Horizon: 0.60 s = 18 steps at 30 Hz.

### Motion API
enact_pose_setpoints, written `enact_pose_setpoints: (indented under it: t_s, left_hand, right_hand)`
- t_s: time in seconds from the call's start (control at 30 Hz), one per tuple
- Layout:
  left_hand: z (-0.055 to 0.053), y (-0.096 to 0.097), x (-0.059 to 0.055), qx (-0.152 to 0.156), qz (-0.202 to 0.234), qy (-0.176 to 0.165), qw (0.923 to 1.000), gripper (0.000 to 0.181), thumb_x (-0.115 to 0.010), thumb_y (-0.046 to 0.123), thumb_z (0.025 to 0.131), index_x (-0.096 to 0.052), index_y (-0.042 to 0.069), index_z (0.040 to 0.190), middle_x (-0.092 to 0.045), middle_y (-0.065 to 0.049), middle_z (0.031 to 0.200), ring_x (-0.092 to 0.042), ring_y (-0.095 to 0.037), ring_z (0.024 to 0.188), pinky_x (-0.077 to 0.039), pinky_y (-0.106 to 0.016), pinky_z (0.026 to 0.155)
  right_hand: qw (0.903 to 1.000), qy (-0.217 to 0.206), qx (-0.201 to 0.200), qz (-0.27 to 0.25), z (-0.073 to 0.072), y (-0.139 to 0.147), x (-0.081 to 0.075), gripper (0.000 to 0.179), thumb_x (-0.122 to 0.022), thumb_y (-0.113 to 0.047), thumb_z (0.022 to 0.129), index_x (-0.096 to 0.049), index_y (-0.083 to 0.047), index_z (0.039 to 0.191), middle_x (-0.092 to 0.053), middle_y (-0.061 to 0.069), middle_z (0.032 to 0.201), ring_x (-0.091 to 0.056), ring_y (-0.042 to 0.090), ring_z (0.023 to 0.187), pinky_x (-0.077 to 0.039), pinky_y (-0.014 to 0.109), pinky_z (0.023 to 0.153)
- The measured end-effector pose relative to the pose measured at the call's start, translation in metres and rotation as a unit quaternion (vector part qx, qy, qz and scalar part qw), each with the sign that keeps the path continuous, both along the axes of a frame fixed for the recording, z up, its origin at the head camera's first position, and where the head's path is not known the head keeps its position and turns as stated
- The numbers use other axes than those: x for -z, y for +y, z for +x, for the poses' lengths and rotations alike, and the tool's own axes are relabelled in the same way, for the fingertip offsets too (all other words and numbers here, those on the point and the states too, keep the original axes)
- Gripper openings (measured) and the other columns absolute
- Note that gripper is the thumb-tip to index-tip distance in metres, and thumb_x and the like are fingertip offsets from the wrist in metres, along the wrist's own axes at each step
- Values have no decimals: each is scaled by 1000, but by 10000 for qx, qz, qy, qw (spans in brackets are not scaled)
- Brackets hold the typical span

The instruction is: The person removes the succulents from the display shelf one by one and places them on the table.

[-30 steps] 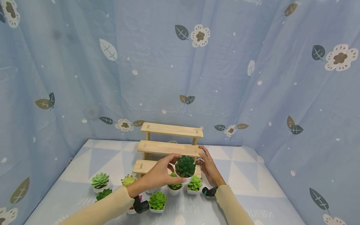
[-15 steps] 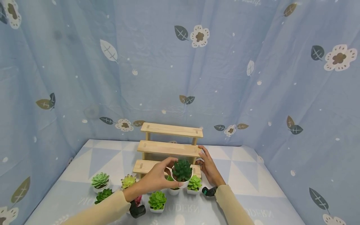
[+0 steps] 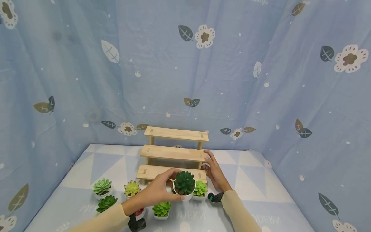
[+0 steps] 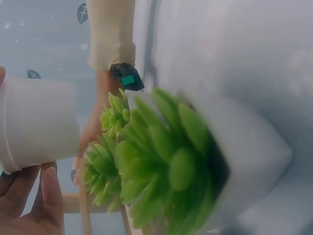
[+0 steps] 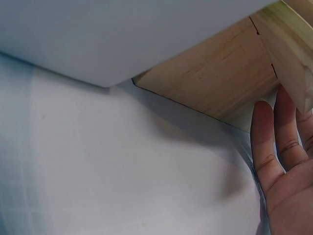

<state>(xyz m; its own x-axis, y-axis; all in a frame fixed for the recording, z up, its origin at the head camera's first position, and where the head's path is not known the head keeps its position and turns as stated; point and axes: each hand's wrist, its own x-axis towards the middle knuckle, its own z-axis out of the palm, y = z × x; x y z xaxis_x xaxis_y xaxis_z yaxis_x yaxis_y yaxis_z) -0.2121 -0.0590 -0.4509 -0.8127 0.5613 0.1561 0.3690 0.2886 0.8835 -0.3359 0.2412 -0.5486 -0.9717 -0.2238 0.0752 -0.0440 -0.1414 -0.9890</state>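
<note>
My left hand [image 3: 156, 191] grips a dark green succulent [image 3: 184, 182] in a round white pot [image 4: 41, 120], held above the table in front of the lowest step. A three-tier wooden plant stand [image 3: 174, 152] stands at the back. At the right end of its middle step rests my right hand [image 3: 215, 174], fingers mostly straight against the wood [image 5: 210, 73] in the right wrist view. Just right of the held pot is a bright green succulent [image 3: 200, 188]; another potted plant behind it is mostly hidden. Closer to me sits a green succulent in a square white pot [image 3: 161, 210].
Several more potted succulents stand at left: a pale green one [image 3: 102, 188], a dark green one [image 3: 106, 203], a yellowish one [image 3: 132, 188] and a red one [image 3: 140, 213] partly behind my left wrist. A blue patterned curtain [image 3: 185, 71] surrounds the table [image 3: 246, 180].
My left hand has moved left and down, toward me, carrying the dark green succulent. My right hand keeps its place on the stand.
</note>
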Motion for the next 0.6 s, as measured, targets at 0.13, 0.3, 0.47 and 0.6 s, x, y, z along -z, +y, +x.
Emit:
enact_pose_setpoints:
  t_s: [0.13, 0.3, 0.47, 0.6]
  left_hand:
    - [3, -2, 3, -39, -61, -19, 10000, 76, -87, 41, 84, -51, 17, 147, -61, 2, 121, -59, -18, 105, -52, -36, 88]
    - [6, -5, 9, 2, -80, 52, 10000, 76, -87, 42, 84, -52, 14, 146, -63, 3, 118, -61, -16, 99, -53, -40, 86]
    - [8, -7, 15, 156, -8, -112, 9998, 76, -86, 40, 85, -51, 11, 146, -63, 2, 120, -62, -19, 103, -53, -41, 87]
    - [10, -9, 19, 188, -58, -52, 9998, 75, -86, 41, 85, -52, 9, 145, -61, 1, 123, -61, -16, 106, -53, -41, 88]
  right_hand:
    - [10000, -18, 0, -16, -2, 1, 1, 50, -50, -47, 108, -36, -39, 156, -49, 16, 133, -55, 26, 92, -52, 40, 74]
    - [10000, -47, 16, -25, -2, 1, 1, 43, -49, -45, 109, -40, -45, 152, -50, 15, 135, -55, 27, 92, -52, 40, 74]
    - [10000, -22, -38, -10, -1, 0, 0, 49, -49, -46, 109, -36, -39, 156, -49, 15, 133, -55, 26, 92, -51, 39, 75]
    - [10000, -20, -33, 14, -3, 1, 2, 54, -48, -46, 110, -31, -33, 160, -48, 16, 134, -56, 25, 91, -52, 40, 75]
